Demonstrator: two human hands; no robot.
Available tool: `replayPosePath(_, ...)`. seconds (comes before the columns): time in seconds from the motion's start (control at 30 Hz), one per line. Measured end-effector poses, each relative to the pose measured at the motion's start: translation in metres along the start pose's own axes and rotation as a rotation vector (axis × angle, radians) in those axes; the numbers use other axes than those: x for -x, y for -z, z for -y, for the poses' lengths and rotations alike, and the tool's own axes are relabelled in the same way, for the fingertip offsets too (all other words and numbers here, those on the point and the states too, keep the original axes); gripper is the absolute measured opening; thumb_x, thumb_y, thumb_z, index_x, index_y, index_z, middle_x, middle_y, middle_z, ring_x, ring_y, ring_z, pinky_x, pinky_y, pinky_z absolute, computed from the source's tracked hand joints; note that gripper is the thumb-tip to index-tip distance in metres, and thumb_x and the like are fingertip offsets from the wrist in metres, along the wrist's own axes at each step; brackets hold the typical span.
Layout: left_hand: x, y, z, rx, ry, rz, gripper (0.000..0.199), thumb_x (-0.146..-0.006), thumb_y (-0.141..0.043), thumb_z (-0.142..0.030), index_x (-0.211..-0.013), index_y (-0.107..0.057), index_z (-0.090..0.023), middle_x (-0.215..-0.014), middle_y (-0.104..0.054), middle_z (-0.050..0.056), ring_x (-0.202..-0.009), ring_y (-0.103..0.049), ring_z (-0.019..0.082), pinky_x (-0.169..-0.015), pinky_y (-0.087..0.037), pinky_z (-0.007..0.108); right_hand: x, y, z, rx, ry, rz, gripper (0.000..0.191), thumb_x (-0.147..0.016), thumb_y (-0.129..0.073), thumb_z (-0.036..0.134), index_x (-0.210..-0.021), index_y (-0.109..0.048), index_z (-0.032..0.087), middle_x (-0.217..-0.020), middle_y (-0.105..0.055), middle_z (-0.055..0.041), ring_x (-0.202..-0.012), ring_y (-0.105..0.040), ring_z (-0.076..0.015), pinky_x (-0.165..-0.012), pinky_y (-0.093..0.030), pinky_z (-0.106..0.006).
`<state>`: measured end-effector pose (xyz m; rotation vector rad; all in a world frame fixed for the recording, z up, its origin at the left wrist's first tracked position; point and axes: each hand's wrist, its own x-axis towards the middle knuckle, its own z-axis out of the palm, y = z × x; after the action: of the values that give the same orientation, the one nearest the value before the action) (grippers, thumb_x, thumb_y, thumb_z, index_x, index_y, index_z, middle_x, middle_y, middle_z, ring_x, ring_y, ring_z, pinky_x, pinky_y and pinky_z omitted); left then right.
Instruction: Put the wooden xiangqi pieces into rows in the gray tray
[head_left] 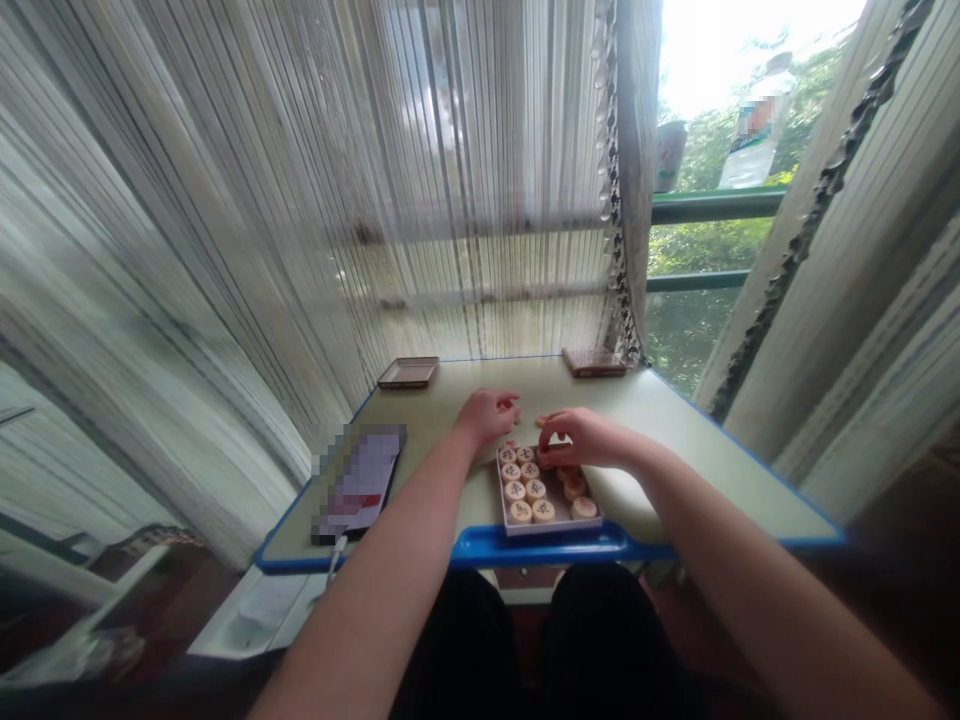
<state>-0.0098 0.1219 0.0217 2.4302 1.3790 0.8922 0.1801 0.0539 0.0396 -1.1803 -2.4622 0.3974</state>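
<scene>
A shallow box (555, 530) near the table's front edge holds several round wooden xiangqi pieces. Dark-marked pieces (514, 491) fill two columns on its left; red-marked pieces (583, 508) lie along the right, partly under my right hand. Over the box's far edge, my right hand (581, 438) is closed in a pinch on a xiangqi piece, mostly hidden by the fingers. My left hand (487, 415) hovers past the box's far left corner, fingers loosely bent and apart, with nothing visible in it. Another piece (543, 421) lies on the table just beyond my right fingers.
An empty-looking box lid (409, 373) lies at the table's back left, and a brown box (594, 362) at the back right. A tablet (364, 485) with a white cable (339, 550) rests on the left. A blue tray groove (480, 543) runs along the front edge.
</scene>
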Motion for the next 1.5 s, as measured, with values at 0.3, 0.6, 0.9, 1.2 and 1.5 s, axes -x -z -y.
replayPosePath(0.3, 0.002, 0.000, 0.001, 0.026, 0.016, -0.017, 0.045, -0.074, -0.056, -0.028, -0.119, -0.055, -0.019, -0.081, -0.068, 0.001, -0.067, -0.059, 0.011, -0.067, -0.046, 0.022, 0.001, 0.002, -0.002, -0.040, -0.001, 0.025, 0.017, -0.070, -0.062, 0.032, -0.081, -0.070, 0.021, -0.080, -0.062, -0.0021, -0.068, -0.054, -0.0132, -0.061, -0.041, -0.023)
replayPosePath(0.6, 0.002, -0.001, 0.000, 0.031, 0.008, 0.001, 0.044, -0.074, -0.057, -0.030, -0.116, -0.055, -0.019, -0.082, -0.068, 0.001, -0.070, -0.061, 0.012, -0.067, -0.047, 0.023, 0.003, 0.000, 0.002, -0.002, -0.051, -0.009, 0.034, -0.064, -0.065, 0.028, -0.098, -0.063, 0.021, -0.092, -0.062, -0.0045, -0.080, -0.055, -0.0178, -0.069, -0.044, -0.027)
replayPosePath(0.9, -0.001, -0.001, -0.002, 0.019, 0.024, 0.029, 0.044, -0.074, -0.057, -0.031, -0.116, -0.055, -0.019, -0.084, -0.068, 0.002, -0.070, -0.062, 0.013, -0.068, -0.048, 0.023, -0.003, -0.005, 0.007, 0.035, -0.035, 0.041, 0.045, -0.058, -0.062, 0.017, -0.103, -0.059, 0.019, -0.094, -0.062, -0.0056, -0.082, -0.055, -0.0186, -0.066, -0.044, -0.026)
replayPosePath(1.2, -0.002, -0.004, 0.001, 0.017, 0.000, 0.027, 0.041, -0.073, -0.057, -0.031, -0.112, -0.057, -0.019, -0.081, -0.068, 0.002, -0.070, -0.062, 0.014, -0.067, -0.048, 0.024, -0.005, -0.006, 0.009, 0.065, -0.050, 0.061, 0.043, -0.058, -0.060, 0.016, -0.101, -0.060, 0.020, -0.095, -0.062, -0.0057, -0.086, -0.054, -0.0201, -0.071, -0.044, -0.027)
replayPosePath(1.5, 0.000, -0.002, -0.001, 0.022, 0.035, 0.043, 0.041, -0.073, -0.057, -0.034, -0.112, -0.057, -0.019, -0.083, -0.068, 0.002, -0.070, -0.062, 0.014, -0.067, -0.047, 0.023, 0.005, 0.008, 0.008, -0.070, -0.090, 0.093, 0.038, -0.069, -0.056, 0.025, -0.106, -0.061, 0.019, -0.103, -0.062, -0.0070, -0.085, -0.056, -0.0198, -0.072, -0.045, -0.028)
